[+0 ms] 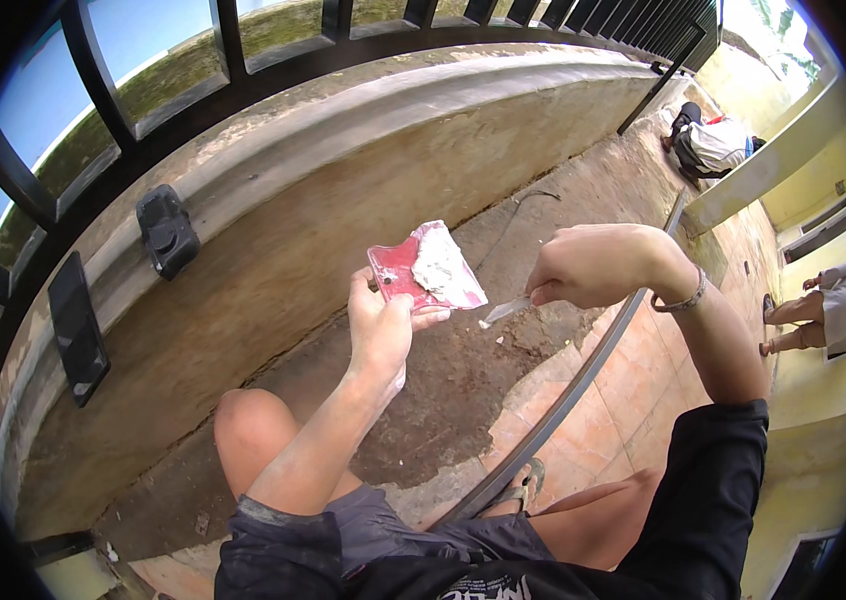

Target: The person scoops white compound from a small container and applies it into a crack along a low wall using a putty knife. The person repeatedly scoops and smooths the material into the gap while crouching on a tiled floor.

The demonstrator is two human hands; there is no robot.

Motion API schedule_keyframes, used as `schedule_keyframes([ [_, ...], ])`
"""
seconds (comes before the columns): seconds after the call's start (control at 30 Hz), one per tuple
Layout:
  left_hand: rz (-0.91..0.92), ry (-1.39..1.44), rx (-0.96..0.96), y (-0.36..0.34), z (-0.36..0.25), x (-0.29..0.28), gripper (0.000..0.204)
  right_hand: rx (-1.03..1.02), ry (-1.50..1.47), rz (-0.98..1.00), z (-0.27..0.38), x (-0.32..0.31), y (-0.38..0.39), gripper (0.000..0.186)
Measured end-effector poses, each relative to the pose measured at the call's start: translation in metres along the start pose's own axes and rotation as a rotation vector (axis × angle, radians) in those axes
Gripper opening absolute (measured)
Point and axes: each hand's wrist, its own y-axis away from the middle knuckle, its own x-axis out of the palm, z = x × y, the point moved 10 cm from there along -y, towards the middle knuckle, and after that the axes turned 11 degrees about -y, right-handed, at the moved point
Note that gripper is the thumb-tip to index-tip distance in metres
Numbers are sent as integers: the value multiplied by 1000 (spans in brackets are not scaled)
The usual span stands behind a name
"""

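Black fabric from the wearer's shirt [713,490] sat closest, with grey shorts [383,530] beside it. Out in front, the left hand [381,330] held a flat red plastic packet [398,265] up over the rough brown ground [423,420], thumb and fingers pinching its near edge. Looked like thin, glossy stuff with uneven edges, and a matte white pasty lump [438,268] was heaped on its right half. My guess: super light, bendy, kinda slick, and likely to sag under that lump, so the bare red end was the sensible place to grab. The lump itself looked soft and sticky, easy to dent.

Right hand [593,265] was bent at the wrist, thumb and index finger pinching one end of a translucent plastic utensil [506,312] (spoon or spatula, couldn't tell). Its tip had something whitish on it and was near the packet, not touching. Probably weightless and a bit flexy, so best held by the end away from the goop.

Texture-wise: smooth orange tiles [623,395], a straight metal bar [553,420], and a stained plaster wall [243,310].
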Motion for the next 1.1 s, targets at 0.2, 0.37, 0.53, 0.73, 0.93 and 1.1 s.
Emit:
schedule_keyframes([
  [0.2,-48,23,-34,4,-7,-13,54,-4,-1076,-318,-67,16,16,38],
  [0.37,1,76,-74,2,-3,-16,48,-204,-1320,-531,-66,45,5,32],
  [0.53,7,106,-34,4,-4,-12,48,-185,-1188,-697,-47,59,-12,31],
  [0.73,-12,130,15,7,-16,-14,48,-247,-446,-1018,-1,39,8,27],
  [0.93,25,141,-10,7,-19,-20,48,-257,-384,-1039,-2,38,16,28],
  [1.1,20,111,-6,7,-13,-18,51,-177,-187,-984,-17,41,21,27],
])
